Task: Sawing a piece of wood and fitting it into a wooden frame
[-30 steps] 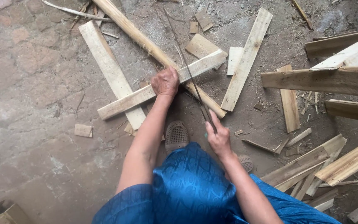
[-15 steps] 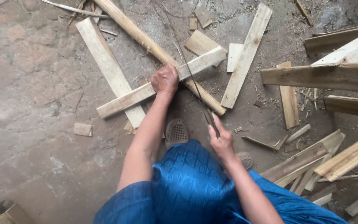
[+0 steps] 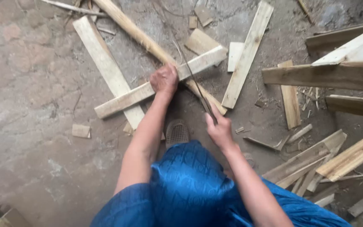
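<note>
offcuts (image 3: 201,42) and planks (image 3: 248,52) crowd the plank (image 3: 127,97).

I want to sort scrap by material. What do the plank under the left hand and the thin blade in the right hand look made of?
The plank looks like pale, unfinished sawn wood: rough faces, visible grain. The blade held in the right hand is thin, dark and straight, probably metal, though too slim to be sure. The left hand presses on the plank.

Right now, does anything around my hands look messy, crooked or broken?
Yes. The plank under your left hand lies crookedly across a round pole and a flat board. Offcuts and splinters litter the floor.
</note>
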